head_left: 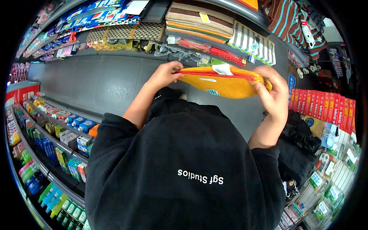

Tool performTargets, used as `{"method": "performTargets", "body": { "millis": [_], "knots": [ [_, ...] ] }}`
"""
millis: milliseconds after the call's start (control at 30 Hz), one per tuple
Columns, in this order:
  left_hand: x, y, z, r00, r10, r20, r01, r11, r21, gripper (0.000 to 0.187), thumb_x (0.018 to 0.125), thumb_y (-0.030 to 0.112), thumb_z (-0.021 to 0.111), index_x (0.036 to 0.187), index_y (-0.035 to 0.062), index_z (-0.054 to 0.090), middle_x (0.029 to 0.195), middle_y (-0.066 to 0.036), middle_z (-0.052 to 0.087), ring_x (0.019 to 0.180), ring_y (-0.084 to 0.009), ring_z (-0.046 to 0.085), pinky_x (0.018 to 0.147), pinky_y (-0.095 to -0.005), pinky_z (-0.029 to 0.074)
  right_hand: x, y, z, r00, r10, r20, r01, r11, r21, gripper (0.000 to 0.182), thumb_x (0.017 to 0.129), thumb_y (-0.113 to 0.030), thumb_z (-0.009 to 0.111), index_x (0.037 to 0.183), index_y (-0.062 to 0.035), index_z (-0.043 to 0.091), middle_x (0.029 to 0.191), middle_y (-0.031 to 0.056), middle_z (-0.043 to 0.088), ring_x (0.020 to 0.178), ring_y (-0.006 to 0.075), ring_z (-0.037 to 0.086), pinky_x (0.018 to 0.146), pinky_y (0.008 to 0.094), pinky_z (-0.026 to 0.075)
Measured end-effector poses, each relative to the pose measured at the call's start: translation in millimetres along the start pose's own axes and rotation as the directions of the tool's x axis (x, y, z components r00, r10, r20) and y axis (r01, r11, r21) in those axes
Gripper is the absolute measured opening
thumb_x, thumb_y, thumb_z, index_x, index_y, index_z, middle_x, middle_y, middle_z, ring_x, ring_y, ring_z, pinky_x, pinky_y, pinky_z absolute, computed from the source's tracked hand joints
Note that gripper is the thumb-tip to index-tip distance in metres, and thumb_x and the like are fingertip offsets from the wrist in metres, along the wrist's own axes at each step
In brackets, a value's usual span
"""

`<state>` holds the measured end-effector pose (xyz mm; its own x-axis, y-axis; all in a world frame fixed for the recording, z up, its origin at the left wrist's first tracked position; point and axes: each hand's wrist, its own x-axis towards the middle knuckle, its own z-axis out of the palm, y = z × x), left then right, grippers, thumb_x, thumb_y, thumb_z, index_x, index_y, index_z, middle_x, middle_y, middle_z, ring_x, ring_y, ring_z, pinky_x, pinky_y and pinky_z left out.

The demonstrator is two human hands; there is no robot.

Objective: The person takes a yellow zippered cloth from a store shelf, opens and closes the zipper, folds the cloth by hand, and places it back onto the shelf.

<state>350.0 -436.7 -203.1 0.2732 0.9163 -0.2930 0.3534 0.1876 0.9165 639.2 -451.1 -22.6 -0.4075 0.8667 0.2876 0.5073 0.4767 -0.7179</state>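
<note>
Stretched between my two hands is a folded yellow cloth with red-orange layers along its upper edge. A white label sits on that edge, and small printed tags show on its yellow face. My left hand pinches the left corner between thumb and fingers. At the opposite end, my right hand grips the bunched corner, thumb on the near side. The cloth is held up in front of my body, over the aisle floor and close to the stacked textiles on the shelf ahead.
A striped grey-and-white textile and checkered mats lie on the shelf ahead. Shelves of bottles and boxes run along my left. Red packages stand at right, near a black bag or garment. Grey floor lies between.
</note>
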Motion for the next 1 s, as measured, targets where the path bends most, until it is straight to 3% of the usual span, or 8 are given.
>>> {"method": "performTargets", "body": {
  "millis": [33, 100, 300, 533, 733, 800, 867, 1000],
  "knots": [
    [1, -6, 2, 1.000, 0.001, 0.000, -0.001, 1.000, 0.001, 0.021, 0.077, 0.006, 0.067, 0.094, -0.0005, 0.057, 0.089, -0.007, 0.061, 0.063, -0.0088, 0.057, 0.053, -0.0236, 0.045, -1, -1, -2, 1.000, 0.006, -0.025, -0.006, 1.000, 0.027, 0.022, 0.067, 0.002, 0.060, 0.089, 0.0032, 0.058, 0.085, 0.0135, 0.060, 0.080, 0.0231, 0.059, 0.073, 0.0292, 0.045],
    [4, -22, 6, 0.967, 0.183, -0.179, -0.194, 0.980, -0.048, 0.019, 0.075, 0.004, 0.068, 0.087, 0.0019, 0.053, 0.082, -0.006, 0.062, 0.057, -0.0091, 0.054, 0.053, -0.0251, 0.045, -2, -2, -4, 0.999, 0.000, -0.041, 0.002, 0.999, 0.032, 0.022, 0.067, 0.002, 0.060, 0.088, 0.0032, 0.058, 0.086, 0.0128, 0.060, 0.078, 0.0220, 0.058, 0.072, 0.0287, 0.044],
    [5, -37, 16, 0.905, 0.300, -0.303, -0.335, 0.940, -0.070, 0.018, 0.076, 0.003, 0.067, 0.088, 0.0026, 0.053, 0.079, -0.005, 0.061, 0.055, -0.0073, 0.052, 0.051, -0.0219, 0.042, -5, -5, -7, 0.992, -0.103, -0.072, 0.111, 0.985, 0.133, 0.020, 0.068, -0.002, 0.060, 0.087, 0.0045, 0.058, 0.083, 0.0127, 0.060, 0.077, 0.0233, 0.057, 0.072, 0.0311, 0.044],
    [-3, -23, 25, 0.894, 0.310, -0.323, -0.327, 0.945, 0.000, 0.019, 0.078, 0.003, 0.066, 0.094, 0.0021, 0.056, 0.077, -0.005, 0.061, 0.056, -0.0073, 0.056, 0.051, -0.0218, 0.045, -3, -9, -11, 0.979, -0.174, -0.108, 0.187, 0.974, 0.128, 0.019, 0.070, -0.005, 0.061, 0.085, 0.0052, 0.057, 0.079, 0.0128, 0.059, 0.072, 0.0230, 0.056, 0.068, 0.0312, 0.044],
    [0, -23, 31, 0.916, 0.201, -0.348, -0.295, 0.924, -0.243, 0.022, 0.078, 0.001, 0.065, 0.098, 0.0014, 0.055, 0.089, -0.006, 0.061, 0.075, -0.0104, 0.061, 0.061, -0.0220, 0.048, -4, -7, -10, 0.986, -0.141, -0.089, 0.151, 0.983, 0.107, 0.018, 0.071, -0.004, 0.061, 0.086, 0.0050, 0.057, 0.079, 0.0120, 0.059, 0.074, 0.0228, 0.056, 0.069, 0.0307, 0.044],
    [3, -31, 28, 0.963, 0.208, -0.169, -0.234, 0.960, -0.151, 0.022, 0.078, 0.004, 0.065, 0.099, 0.0003, 0.057, 0.095, -0.008, 0.060, 0.079, -0.0126, 0.060, 0.064, -0.0227, 0.048, -4, -4, -7, 0.989, -0.116, -0.090, 0.125, 0.986, 0.106, 0.018, 0.070, -0.003, 0.060, 0.086, 0.0049, 0.057, 0.080, 0.0118, 0.059, 0.076, 0.0223, 0.057, 0.071, 0.0303, 0.044],
    [4, -34, 25, 0.965, 0.229, -0.128, -0.232, 0.973, -0.009, 0.022, 0.078, 0.007, 0.065, 0.099, -0.0004, 0.059, 0.093, -0.008, 0.060, 0.077, -0.0132, 0.060, 0.063, -0.0232, 0.048, -6, 1, -4, 0.992, 0.016, -0.122, -0.003, 0.994, 0.105, 0.018, 0.072, -0.001, 0.059, 0.088, 0.0041, 0.057, 0.084, 0.0098, 0.059, 0.079, 0.0187, 0.056, 0.074, 0.0285, 0.043],
    [6, -38, 13, 0.951, 0.305, -0.056, -0.280, 0.922, 0.268, 0.026, 0.079, 0.013, 0.065, 0.099, -0.0016, 0.061, 0.090, -0.009, 0.059, 0.068, -0.0139, 0.058, 0.061, -0.0247, 0.048, -3, 17, 0, 0.978, 0.084, -0.190, -0.061, 0.990, 0.128, 0.017, 0.076, -0.001, 0.059, 0.092, 0.0022, 0.057, 0.085, 0.0049, 0.059, 0.082, 0.0122, 0.054, 0.076, 0.0241, 0.041]
  ]
}}
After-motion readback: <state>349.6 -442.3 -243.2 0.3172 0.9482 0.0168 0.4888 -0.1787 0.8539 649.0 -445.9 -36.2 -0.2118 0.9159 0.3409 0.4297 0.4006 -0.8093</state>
